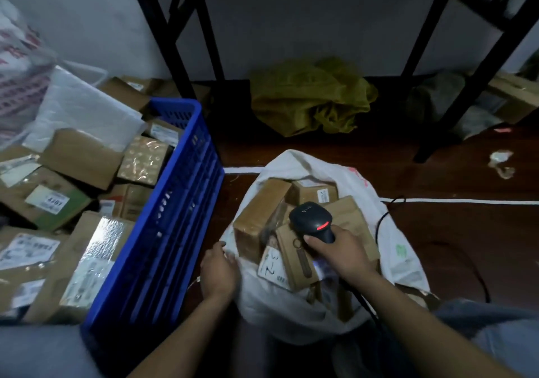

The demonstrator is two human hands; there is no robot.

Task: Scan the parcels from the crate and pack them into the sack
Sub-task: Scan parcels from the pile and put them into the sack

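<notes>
down low, the right hand grips the black scanner over the open white sack, which sits on the floor packed with brown parcels. the left hand lies at the sack's left rim; whether it pinches the cloth is unclear. just beside, the blue crate holds more boxes.

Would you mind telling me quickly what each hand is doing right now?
Left hand: closed, gripping the rim of the sack.
Right hand: closed, holding the scanner.
</notes>
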